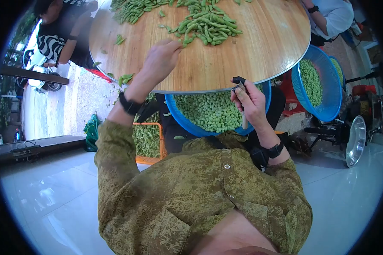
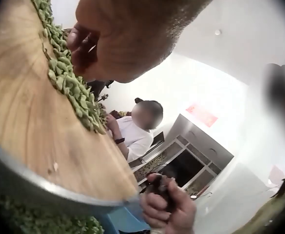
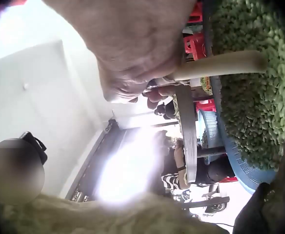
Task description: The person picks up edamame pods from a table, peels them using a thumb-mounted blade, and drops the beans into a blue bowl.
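Note:
My left hand [image 1: 161, 59] reaches over the round wooden table, its fingertips right at the near edge of a pile of green bean pods [image 1: 208, 27]. In the left wrist view its fingers are bent beside the pods [image 2: 71, 90]; I cannot tell whether they pinch one. Near the table's front edge, my right hand [image 1: 252, 104] grips a tool with a pale, round handle [image 3: 223, 66]. The handle sticks out below the hand, and black and metal parts show at the fingertips. Beneath that hand stands a blue basket [image 1: 172, 111] of shelled green beans [image 1: 212, 112].
The wooden table [image 1: 259, 46] overhangs the basket. More blue baskets [image 1: 327, 108] of beans stand at the right, near a metal basin [image 1: 355, 142]. An orange crate [image 1: 162, 142] with pods or hulls is below my left arm. Two other people sit at the table's far sides.

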Demonstrator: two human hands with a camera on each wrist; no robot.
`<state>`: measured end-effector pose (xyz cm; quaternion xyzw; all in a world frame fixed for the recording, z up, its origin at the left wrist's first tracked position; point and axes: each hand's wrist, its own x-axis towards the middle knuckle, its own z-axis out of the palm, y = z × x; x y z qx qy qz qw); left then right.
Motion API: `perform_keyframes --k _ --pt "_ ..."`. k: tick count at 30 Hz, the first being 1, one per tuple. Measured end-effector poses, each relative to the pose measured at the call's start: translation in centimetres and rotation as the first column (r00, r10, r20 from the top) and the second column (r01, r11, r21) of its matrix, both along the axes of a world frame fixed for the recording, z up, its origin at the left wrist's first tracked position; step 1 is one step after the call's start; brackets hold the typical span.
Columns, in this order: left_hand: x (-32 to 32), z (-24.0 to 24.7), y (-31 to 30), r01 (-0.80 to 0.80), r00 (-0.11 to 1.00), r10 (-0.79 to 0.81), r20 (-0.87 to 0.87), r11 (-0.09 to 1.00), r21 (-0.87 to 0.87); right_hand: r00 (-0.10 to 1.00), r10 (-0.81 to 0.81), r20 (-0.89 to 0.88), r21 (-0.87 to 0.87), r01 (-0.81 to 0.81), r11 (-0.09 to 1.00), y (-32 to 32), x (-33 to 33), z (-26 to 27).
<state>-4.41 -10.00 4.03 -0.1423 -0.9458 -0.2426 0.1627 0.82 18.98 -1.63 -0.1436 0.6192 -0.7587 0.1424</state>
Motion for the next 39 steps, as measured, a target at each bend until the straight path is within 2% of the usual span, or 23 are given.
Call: perform_keyframes --k 1,3,6,10,12,13,14,15,16,18,20,22,23,27,30,33,36,39 --pt "-1.8 -1.0 0.3 0.000 1.000 0.000 -0.008 1.000 0.004 1.000 -0.003 0.008 0.006 0.003 1.000 -0.2 -0.3 0.0" --pt "-4.7 -2.9 0.7 -0.043 0.993 0.030 -0.111 0.993 -0.111 1.000 -0.001 0.004 0.019 0.001 1.000 -0.4 -0.9 -0.2" --pt "-6.0 -4.0 1.3 -0.112 0.991 0.097 -0.089 0.975 -0.193 1.000 -0.003 0.000 0.021 0.003 1.000 -0.6 -1.2 -0.3" --pt "-5.4 -3.9 1.2 -0.053 0.990 0.030 -0.139 0.984 -0.169 0.999 -0.002 0.043 0.018 0.001 1.000 -0.6 -1.0 0.0" --pt "-4.2 -3.5 1.3 -0.024 1.000 0.026 -0.010 0.988 0.151 0.997 0.007 0.080 0.000 -0.007 1.000 -1.0 -1.1 0.6" --pt "-3.3 -2.9 1.8 -0.016 1.000 0.017 -0.005 0.989 0.147 0.991 0.045 0.124 -0.087 -0.034 0.996 -1.3 -1.1 0.9" --pt "-2.2 -2.3 2.6 -0.064 0.977 -0.019 0.213 0.923 0.378 0.983 0.084 0.166 -0.172 -0.055 0.984 -1.6 -1.0 1.0" --pt "-0.9 -1.8 3.5 -0.165 0.907 -0.104 0.409 0.804 0.571 0.982 0.076 0.175 -0.169 -0.047 0.985 -1.8 -1.0 0.9" --pt "0.2 -1.4 4.5 -0.166 0.903 -0.111 0.416 0.802 0.574 0.981 0.087 0.172 -0.182 -0.055 0.982 -2.1 -1.0 0.9" --pt "2.2 -0.9 6.2 -0.234 0.830 -0.267 0.489 0.629 0.741 0.980 0.096 0.173 -0.191 -0.062 0.980 -2.5 -1.1 0.7" --pt "3.6 -1.4 7.5 -0.266 0.819 -0.281 0.501 0.587 0.765 0.977 0.150 0.152 -0.206 -0.117 0.972 -2.6 -0.7 0.3" --pt "4.5 -1.5 8.4 -0.339 0.780 -0.368 0.506 0.432 0.836 0.978 0.140 0.156 -0.178 -0.112 0.978 -2.6 -0.3 0.5" --pt "4.6 -2.2 8.5 -0.300 0.785 -0.402 0.470 0.417 0.858 0.979 0.137 0.154 -0.174 -0.109 0.979 -2.7 -0.1 0.5" --pt "5.2 -3.0 8.9 -0.356 0.781 -0.362 0.508 0.410 0.840 0.978 0.159 0.134 -0.168 -0.135 0.976 -2.5 0.3 0.1" --pt "5.6 -2.8 9.0 -0.326 0.797 -0.367 0.480 0.408 0.853 0.974 0.162 0.155 -0.196 -0.131 0.972 -2.6 0.7 -0.1" --pt "5.8 -2.4 8.8 -0.320 0.784 -0.363 0.503 0.458 0.829 0.977 0.141 0.158 -0.229 -0.102 0.968 -2.6 1.2 0.0" --pt "6.4 -2.6 9.1 -0.290 0.803 -0.359 0.475 0.462 0.838 0.980 0.132 0.148 -0.183 -0.104 0.977 -2.5 1.4 0.2" --pt "6.9 -3.1 9.3 -0.265 0.833 -0.329 0.446 0.469 0.842 0.982 0.135 0.130 -0.210 -0.106 0.972 -2.5 1.5 0.2"
